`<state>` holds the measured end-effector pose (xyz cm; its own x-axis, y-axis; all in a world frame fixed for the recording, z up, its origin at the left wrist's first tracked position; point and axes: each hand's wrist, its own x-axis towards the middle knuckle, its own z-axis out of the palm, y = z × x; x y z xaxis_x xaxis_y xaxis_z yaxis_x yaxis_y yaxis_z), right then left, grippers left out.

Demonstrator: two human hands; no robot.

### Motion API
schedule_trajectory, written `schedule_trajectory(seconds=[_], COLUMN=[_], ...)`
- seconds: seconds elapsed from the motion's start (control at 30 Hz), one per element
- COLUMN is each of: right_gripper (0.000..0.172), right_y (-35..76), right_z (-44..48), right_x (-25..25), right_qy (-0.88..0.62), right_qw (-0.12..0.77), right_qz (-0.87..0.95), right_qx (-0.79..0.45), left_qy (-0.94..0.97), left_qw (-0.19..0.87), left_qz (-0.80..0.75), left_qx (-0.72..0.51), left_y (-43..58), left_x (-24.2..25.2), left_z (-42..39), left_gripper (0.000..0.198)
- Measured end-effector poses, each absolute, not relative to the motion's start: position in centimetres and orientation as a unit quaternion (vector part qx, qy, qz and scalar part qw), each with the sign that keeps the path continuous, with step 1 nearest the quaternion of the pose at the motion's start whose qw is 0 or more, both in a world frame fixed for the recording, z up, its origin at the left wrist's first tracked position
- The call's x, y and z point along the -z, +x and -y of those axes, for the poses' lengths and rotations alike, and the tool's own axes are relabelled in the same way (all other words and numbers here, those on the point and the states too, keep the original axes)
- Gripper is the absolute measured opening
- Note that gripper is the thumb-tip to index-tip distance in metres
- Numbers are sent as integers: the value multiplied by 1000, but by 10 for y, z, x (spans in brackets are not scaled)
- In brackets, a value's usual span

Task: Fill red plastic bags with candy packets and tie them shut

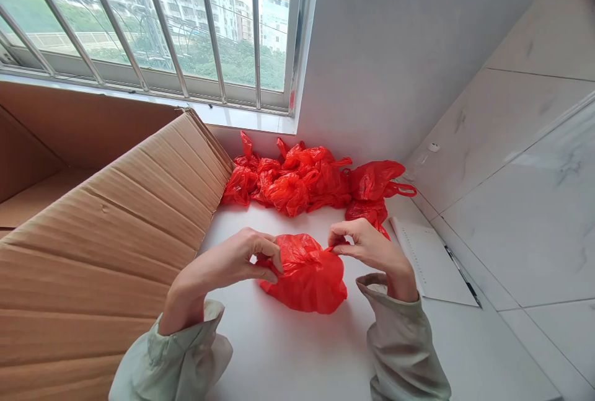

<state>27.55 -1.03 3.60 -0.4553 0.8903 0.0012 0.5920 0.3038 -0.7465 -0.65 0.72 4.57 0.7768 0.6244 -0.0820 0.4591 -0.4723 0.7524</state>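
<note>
A red plastic bag (309, 283), bulging with contents I cannot make out, rests on the white tabletop (288, 351) in front of me. My left hand (255, 255) pinches the bag's left side between thumb and fingers. On the other side, my right hand (360, 243) is closed on a gathered, twisted end of the same bag. The plastic is bunched and creased between the two hands. Just beyond lies a pile of similar red plastic bags (297, 178), some with handle loops sticking up.
A large open cardboard box (139, 202) fills the left side, its edge close to the pile. At right, a white notebook (432, 258) lies with a pen (462, 277) along its edge. Behind are a barred window (186, 29) and a marble-tiled wall (525, 202).
</note>
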Motion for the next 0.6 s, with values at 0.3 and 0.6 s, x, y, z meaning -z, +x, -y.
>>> schedule_trajectory(seconds=[0.3,0.6], right_gripper=[4,5], right_y=[295,307], right_z=[-20,-7], right_x=[2,-11], right_qy=[-524,-534], right_qw=[97,137], right_qz=[732,741], right_qx=[-425,-383], left_qy=[770,739], left_qw=[480,492], left_qz=[-421,-460], left_qx=[15,-5], left_y=[-35,-41], left_x=[-10,-13], left_z=[-26,-21], left_gripper=[8,11])
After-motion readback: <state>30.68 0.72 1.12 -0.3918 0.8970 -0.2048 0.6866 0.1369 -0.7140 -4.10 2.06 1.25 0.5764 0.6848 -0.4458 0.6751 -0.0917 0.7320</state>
